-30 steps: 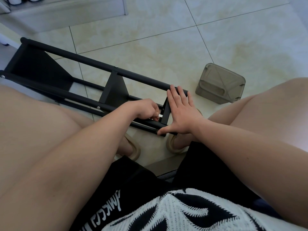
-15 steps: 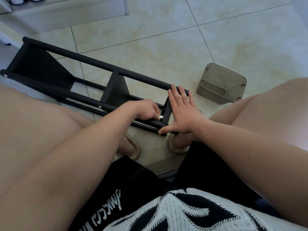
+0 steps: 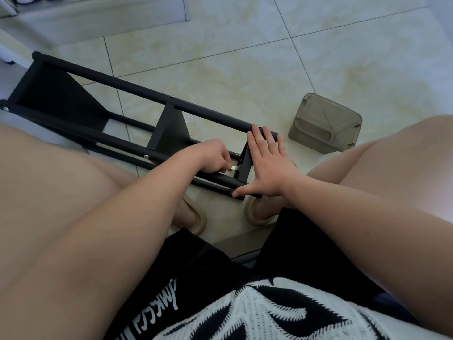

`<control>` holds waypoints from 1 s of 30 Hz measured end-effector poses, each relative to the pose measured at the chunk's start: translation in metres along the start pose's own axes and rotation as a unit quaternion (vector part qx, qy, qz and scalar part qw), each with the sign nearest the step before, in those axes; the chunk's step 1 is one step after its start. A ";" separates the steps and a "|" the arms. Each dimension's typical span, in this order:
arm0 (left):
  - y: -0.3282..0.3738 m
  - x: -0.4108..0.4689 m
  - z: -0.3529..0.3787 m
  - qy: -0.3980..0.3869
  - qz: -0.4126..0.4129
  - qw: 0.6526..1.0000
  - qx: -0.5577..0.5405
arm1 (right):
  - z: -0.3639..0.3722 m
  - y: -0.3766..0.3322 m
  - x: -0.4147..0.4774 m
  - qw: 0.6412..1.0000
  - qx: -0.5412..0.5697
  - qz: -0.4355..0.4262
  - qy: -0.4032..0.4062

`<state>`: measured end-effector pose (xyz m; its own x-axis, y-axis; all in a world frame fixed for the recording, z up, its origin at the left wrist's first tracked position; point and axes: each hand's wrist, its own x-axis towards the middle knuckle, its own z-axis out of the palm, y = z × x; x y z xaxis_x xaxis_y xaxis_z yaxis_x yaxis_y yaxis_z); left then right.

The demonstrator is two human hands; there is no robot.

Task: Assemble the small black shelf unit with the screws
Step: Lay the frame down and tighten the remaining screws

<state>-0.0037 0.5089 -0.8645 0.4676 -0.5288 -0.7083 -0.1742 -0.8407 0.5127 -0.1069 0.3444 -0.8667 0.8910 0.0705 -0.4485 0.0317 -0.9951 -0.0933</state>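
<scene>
while right hand (image 3: pixel 267 168) presses shelf (image 3: pixel 169 131) (flat) | left hand (image 3: pixel 213 155) pinches tool (image 3: pixel 234 168)

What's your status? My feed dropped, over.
Left hand pinches silver tool at end panel. Right hand flat, bracing black shelf unit, on its side. Grey tub apart, nothing blocking.

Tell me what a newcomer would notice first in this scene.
First, the black shelf frame lying on its side on the tiled floor, between the person's knees. At its near end the left hand pinches a small silver tool while the right hand presses flat against that end. A grey plastic box sits on the floor to the right of the frame.
</scene>
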 end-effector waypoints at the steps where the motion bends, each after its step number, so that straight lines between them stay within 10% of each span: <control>1: 0.000 0.000 -0.001 0.010 0.004 1.000 0.000 | 0.000 0.000 0.000 1.000 0.001 0.000 -0.001; 30: 0.014 0.014 0.023 0.100 -0.050 0.968 -0.226 | 0.001 -0.001 0.001 1.000 -0.004 0.003 0.006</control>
<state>-0.0200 0.4873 -0.8786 0.6291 -0.3769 -0.6798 0.2560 -0.7253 0.6391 -0.1068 0.3455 -0.8677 0.8968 0.0645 -0.4376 0.0309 -0.9960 -0.0835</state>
